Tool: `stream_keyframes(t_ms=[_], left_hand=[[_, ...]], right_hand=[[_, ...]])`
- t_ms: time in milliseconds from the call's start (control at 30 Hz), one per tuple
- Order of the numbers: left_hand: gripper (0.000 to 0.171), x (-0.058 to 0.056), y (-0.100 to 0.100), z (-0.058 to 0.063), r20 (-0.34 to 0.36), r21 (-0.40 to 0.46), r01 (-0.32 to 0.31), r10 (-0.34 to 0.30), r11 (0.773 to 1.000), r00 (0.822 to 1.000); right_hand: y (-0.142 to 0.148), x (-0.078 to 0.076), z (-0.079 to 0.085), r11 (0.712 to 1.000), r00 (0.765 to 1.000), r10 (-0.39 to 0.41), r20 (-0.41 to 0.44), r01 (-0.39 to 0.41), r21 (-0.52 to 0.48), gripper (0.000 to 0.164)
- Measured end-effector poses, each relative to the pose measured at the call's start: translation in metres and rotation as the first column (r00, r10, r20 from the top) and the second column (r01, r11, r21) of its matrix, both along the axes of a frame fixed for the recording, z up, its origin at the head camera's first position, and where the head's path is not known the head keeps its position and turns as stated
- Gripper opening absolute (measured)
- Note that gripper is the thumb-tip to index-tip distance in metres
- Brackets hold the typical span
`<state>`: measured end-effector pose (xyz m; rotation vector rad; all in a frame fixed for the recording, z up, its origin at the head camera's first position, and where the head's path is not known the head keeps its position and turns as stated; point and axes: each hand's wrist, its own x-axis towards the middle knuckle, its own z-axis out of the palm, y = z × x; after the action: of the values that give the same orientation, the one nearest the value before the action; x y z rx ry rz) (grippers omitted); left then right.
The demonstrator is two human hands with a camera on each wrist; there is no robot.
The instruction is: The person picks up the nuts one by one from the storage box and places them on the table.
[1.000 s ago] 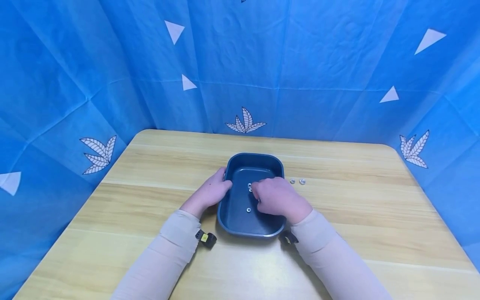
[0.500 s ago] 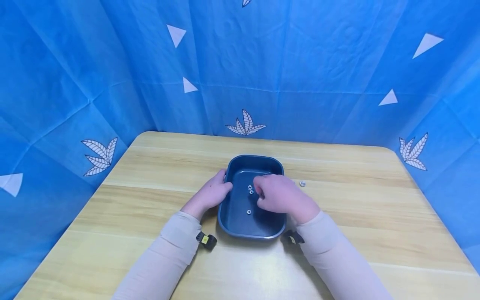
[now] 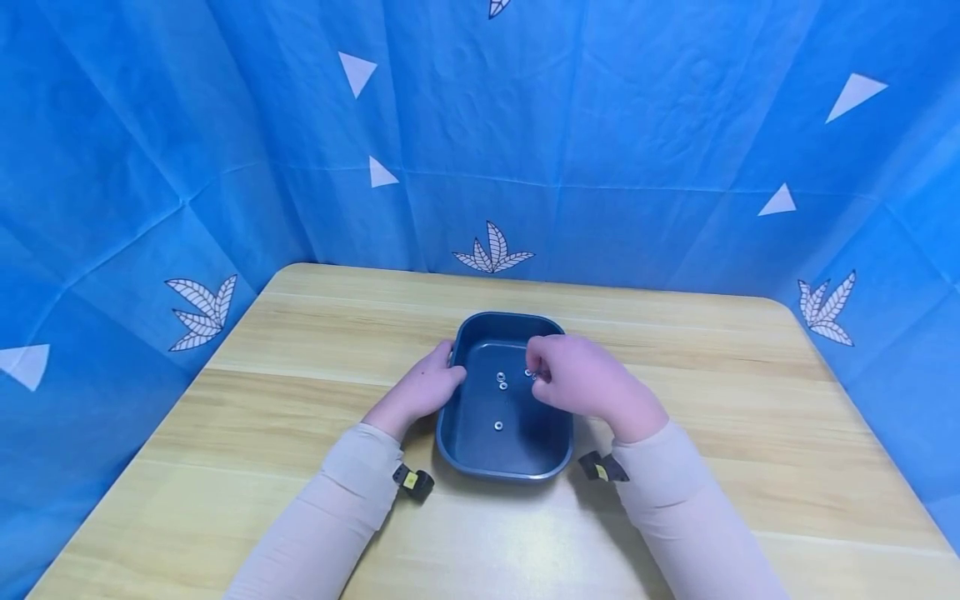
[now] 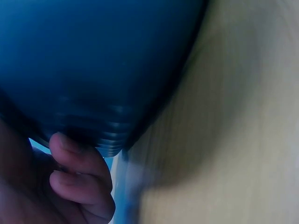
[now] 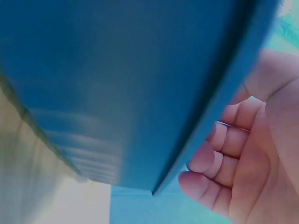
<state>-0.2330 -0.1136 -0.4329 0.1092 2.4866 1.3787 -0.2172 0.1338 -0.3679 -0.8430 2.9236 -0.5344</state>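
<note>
A dark blue plastic bin (image 3: 498,454) lies on the table with several small silver nuts in it. My left hand (image 3: 423,385) grips its left wall, thumb over the rim; in the left wrist view, two curled fingertips (image 4: 77,156) show by the ridged outer side. Over the right side of the bin is my right hand (image 3: 588,379), fingers curled and thumb near the index finger. Two nuts (image 3: 528,372) show right at those fingertips; I cannot tell whether one is pinched. Two more nuts (image 3: 501,377) lie at mid-floor and a single nut (image 3: 498,426) nearer me.
The pale wooden table (image 3: 337,333) extends on both sides of the bin. Behind it and at the sides hangs a blue cloth (image 3: 637,125) with white triangles and leaf prints. A black strap device (image 3: 414,481) sits at the left wrist, another strap device (image 3: 602,467) at the right.
My right hand has moved right from mid-bin towards the right wall, uncovering nuts on the floor and covering two small silver pieces on the table. My left hand keeps its grip.
</note>
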Motion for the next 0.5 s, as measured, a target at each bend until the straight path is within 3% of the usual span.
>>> stream_keyframes(t_ms=[500], left_hand=[[0.062, 0.0, 0.001, 0.001, 0.019, 0.002, -0.003, 0.003, 1.0, 1.0]], right_hand=[[0.026, -0.003, 0.017, 0.998, 0.999, -0.051, 0.015, 0.051, -0.041, 0.012]])
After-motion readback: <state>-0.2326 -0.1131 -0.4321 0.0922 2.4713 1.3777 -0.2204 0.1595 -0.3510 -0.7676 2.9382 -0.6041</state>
